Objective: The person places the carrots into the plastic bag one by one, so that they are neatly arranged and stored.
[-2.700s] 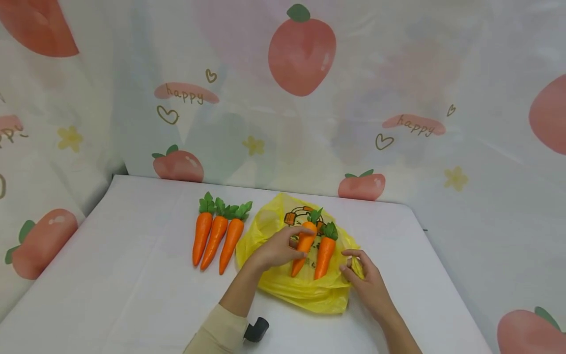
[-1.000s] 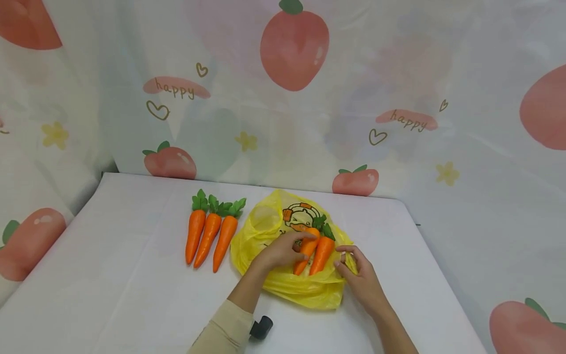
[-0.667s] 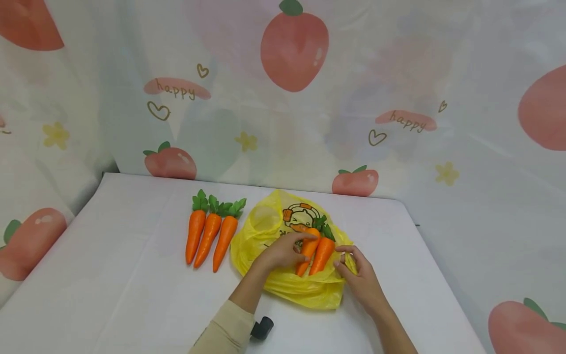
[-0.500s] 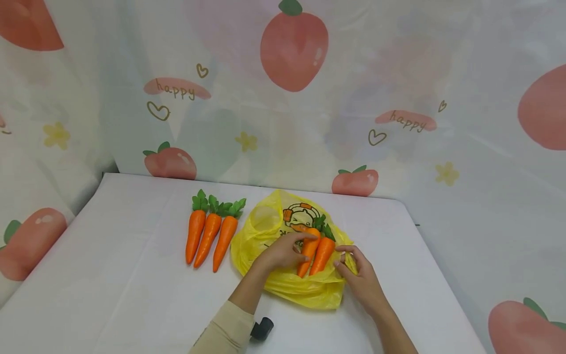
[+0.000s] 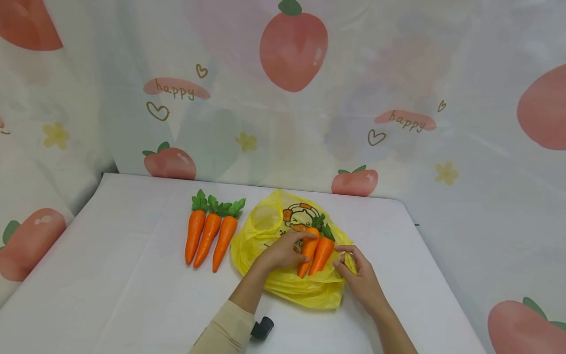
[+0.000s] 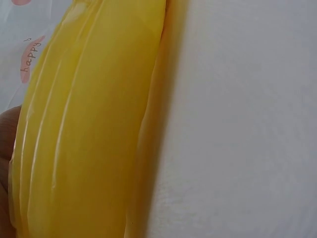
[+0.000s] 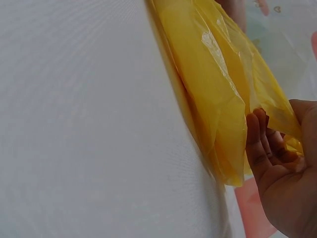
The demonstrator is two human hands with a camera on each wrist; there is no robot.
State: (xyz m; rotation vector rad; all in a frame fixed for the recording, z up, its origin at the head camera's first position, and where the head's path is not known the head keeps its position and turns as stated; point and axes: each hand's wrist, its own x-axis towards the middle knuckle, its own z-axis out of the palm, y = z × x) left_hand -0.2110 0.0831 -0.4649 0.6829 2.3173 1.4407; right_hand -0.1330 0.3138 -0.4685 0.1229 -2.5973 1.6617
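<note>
My left hand (image 5: 285, 250) grips an orange carrot (image 5: 309, 250) with green leaves, over the mouth of a yellow plastic bag (image 5: 300, 292). Right beside it, a second carrot (image 5: 323, 255) leans with its tip inside the bag. My right hand (image 5: 360, 275) pinches the bag's right edge; in the right wrist view the thumb and fingers of that hand (image 7: 287, 183) hold the yellow film. The bag's wall (image 6: 99, 124) fills much of the left wrist view and hides most of the left hand.
Three more carrots (image 5: 210, 241) lie side by side on the white table (image 5: 132, 275), left of the bag. A small black object (image 5: 263, 328) shows by the left sleeve. Behind the table hangs a fruit-printed curtain (image 5: 274, 123).
Since the oldest frame, the carrot in my left hand has come down against the second carrot, its tip now at the bag's mouth. The right hand keeps its hold on the bag.
</note>
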